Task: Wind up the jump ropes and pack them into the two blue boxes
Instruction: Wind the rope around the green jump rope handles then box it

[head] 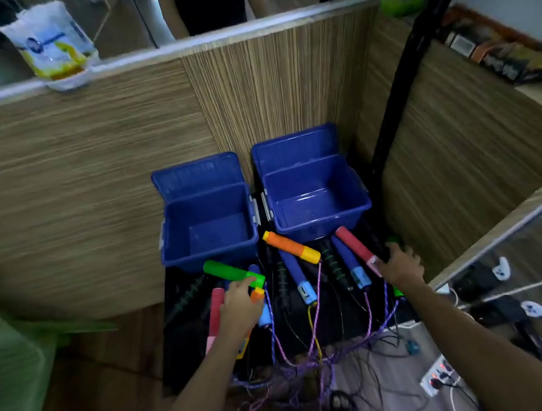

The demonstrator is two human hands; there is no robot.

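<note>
Wood-grain partition walls (98,173) enclose a dark mat (324,318) bearing two open blue boxes (208,225), side by side, with jump-rope handles (294,247) scattered just in front and their cords (311,361) tangled toward the viewer. Left hand (240,308), arm extended, curls its fingers round a green handle (233,273); right hand (401,265) reaches to the mat's right edge, fingers bent over a dark handle (378,245), its grasp uncertain. Printing on the white bag (51,44) is blurred, unreadable.
</note>
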